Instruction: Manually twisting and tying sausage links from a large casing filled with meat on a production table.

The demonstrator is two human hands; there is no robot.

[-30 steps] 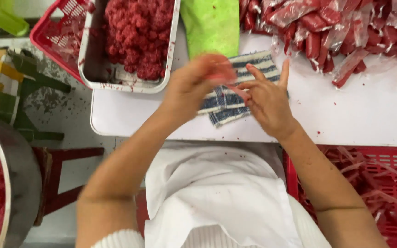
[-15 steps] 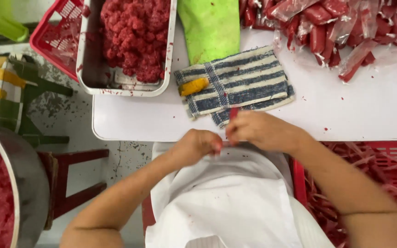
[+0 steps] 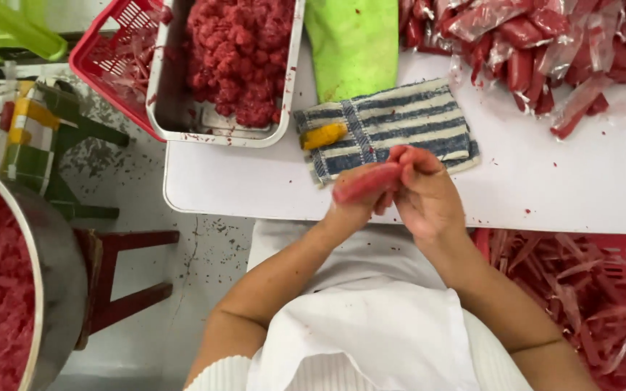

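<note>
Scanning from the left edge: a large steel basin (image 3: 52, 268) of red minced meat sits low beside the white table (image 3: 255, 181), with a dark red stool (image 3: 121, 279) under it; further in, a red plastic basket (image 3: 114, 61) carries a steel tray (image 3: 175, 108) heaped with the same mince (image 3: 240, 54); a green sheet (image 3: 353, 43) lies beyond a blue-striped cloth (image 3: 407, 119), on which a small yellow item (image 3: 324, 135) rests.

At centre, the left hand (image 3: 353, 210) and the right hand (image 3: 425, 195) meet just above the near table edge; between them is a red sausage-shaped roll (image 3: 367, 181), lying roughly level; the left fingers close narrowly round its left part, the right fingers wrap its right end; both grips are closed on the roll, neither hand spread wide.

Judgement: the step in hand appears to be shaping or wrapping one roll of mince; the next move would call for an even squeeze along its length and a steady hold at both ends, so that the soft filling does not split or bulge.

To the right, a heap of wrapped red sausages (image 3: 537, 51) covers the far table corner; a red crate (image 3: 603, 297) of clear wrappers stands below. The cloth lies just beyond the hands, so the bare working strip is narrow.
</note>
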